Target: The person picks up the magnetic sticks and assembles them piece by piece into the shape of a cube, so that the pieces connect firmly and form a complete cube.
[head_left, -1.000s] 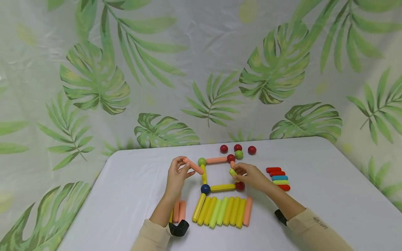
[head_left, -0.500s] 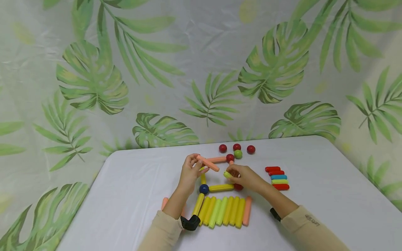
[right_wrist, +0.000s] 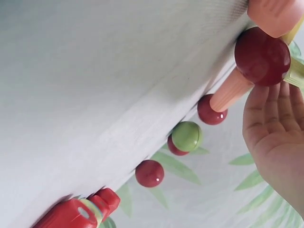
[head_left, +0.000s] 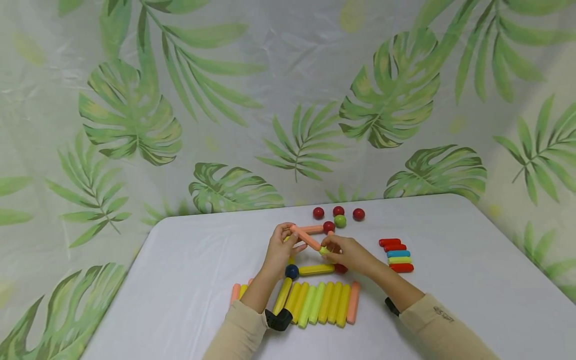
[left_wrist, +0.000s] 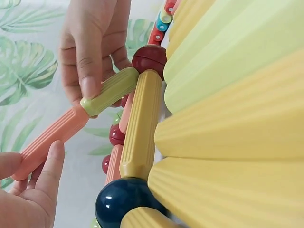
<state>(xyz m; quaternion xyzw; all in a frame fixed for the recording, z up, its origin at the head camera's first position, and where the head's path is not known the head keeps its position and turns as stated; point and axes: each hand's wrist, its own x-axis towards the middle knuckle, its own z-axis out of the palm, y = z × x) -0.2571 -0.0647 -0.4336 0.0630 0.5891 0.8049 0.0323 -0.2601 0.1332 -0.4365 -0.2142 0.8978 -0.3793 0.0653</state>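
Note:
My left hand (head_left: 276,250) pinches a salmon magnetic rod (head_left: 307,238), held slantwise over a square frame of rods and balls. A short light green rod (left_wrist: 111,90) is gripped in my right hand (head_left: 350,254). In the left wrist view the two rods meet end to end, and the green rod's other end is right at a dark red ball (left_wrist: 149,61). From that ball a yellow rod (head_left: 317,270) runs to a blue ball (head_left: 292,271). Behind, another salmon rod (head_left: 312,229) joins a red ball (head_left: 329,227). My left hand hides the frame's left side.
A row of yellow, green and salmon rods (head_left: 321,304) lies in front of the frame. Several short rods (head_left: 399,254) are at the right. Loose red balls (head_left: 358,214) and a green ball (head_left: 340,220) sit at the back. More rods (head_left: 236,292) lie partly behind my left forearm.
My left hand has moved right with the salmon rod, bringing its end to the green rod. My right hand has shifted slightly left, tilting the green rod.

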